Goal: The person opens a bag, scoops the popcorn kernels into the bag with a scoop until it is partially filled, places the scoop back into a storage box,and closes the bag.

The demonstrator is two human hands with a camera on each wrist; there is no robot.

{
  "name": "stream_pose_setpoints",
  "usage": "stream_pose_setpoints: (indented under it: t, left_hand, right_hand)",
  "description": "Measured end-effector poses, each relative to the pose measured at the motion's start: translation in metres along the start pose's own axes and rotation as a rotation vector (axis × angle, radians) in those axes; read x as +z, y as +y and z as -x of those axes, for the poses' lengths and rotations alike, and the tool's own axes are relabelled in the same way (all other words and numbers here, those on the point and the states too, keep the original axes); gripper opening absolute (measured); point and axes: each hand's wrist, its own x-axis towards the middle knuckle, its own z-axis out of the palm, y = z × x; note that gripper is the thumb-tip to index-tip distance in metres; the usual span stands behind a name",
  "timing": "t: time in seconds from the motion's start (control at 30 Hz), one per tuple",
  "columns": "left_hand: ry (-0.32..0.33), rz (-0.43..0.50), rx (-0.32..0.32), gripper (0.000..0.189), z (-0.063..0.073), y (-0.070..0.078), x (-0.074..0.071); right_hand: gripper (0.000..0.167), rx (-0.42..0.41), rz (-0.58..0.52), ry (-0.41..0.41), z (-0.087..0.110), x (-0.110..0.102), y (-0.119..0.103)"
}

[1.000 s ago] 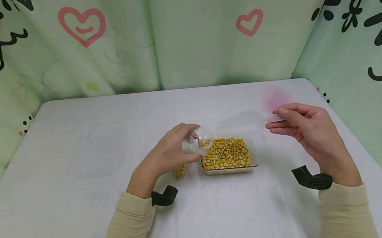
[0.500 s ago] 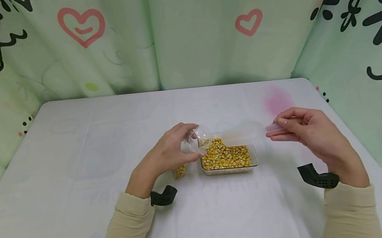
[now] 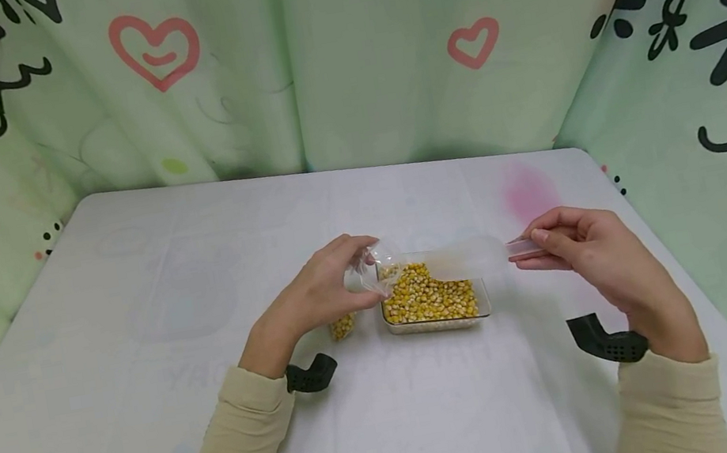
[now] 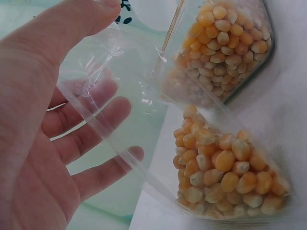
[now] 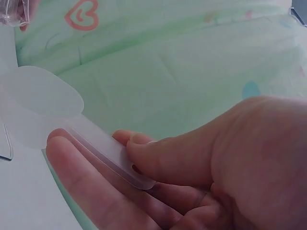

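My left hand [image 3: 326, 285] holds a clear plastic bag [image 3: 380, 270] at its mouth, thumb and fingers spread around it. Corn kernels [image 4: 225, 172] fill the bag's lower part, seen close in the left wrist view. Right beside the bag stands a clear rectangular container [image 3: 484, 301], full of yellow corn kernels [image 3: 422, 301]. Between thumb and fingers, my right hand [image 3: 579, 242] pinches the handle of a translucent plastic scoop [image 5: 43, 93]. In the head view the scoop's pale blade overlaps the container's far right part and hides some of the corn.
A white cloth covers the table [image 3: 189, 304], with a pink patch [image 3: 529, 191] at the far right. Green curtains [image 3: 349, 52] with hearts and black characters hang behind and at both sides. A black wrist mount [image 3: 609, 339] juts from each wrist.
My right hand has shifted slightly right and nearer, and the scoop has tilted so its blade now shows across the container's far right part. The left hand and bag look still.
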Motion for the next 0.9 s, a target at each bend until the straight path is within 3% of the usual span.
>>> stream_pose_setpoints:
  t: [0.17, 0.47, 0.63, 0.9]
  left_hand:
    - [0.002, -0.002, 0.003, 0.07, 0.001, 0.0, -0.001]
    - [0.002, -0.006, -0.002, 0.069, 0.001, 0.001, 0.0]
    - [0.001, -0.006, -0.011, 0.069, 0.001, 0.001, 0.0]
    - [0.0, -0.011, -0.015, 0.071, 0.0, 0.001, 0.0]
  right_hand:
    - [0.032, -0.003, 0.034, 0.032, -0.001, 0.001, -0.002]
    - [0.036, 0.097, 0.193, 0.124, 0.002, 0.005, -0.009]
    - [0.035, 0.081, 0.298, 0.11, 0.003, 0.001, -0.015]
    - [0.032, 0.131, 0.46, 0.093, 0.001, -0.001, -0.028]
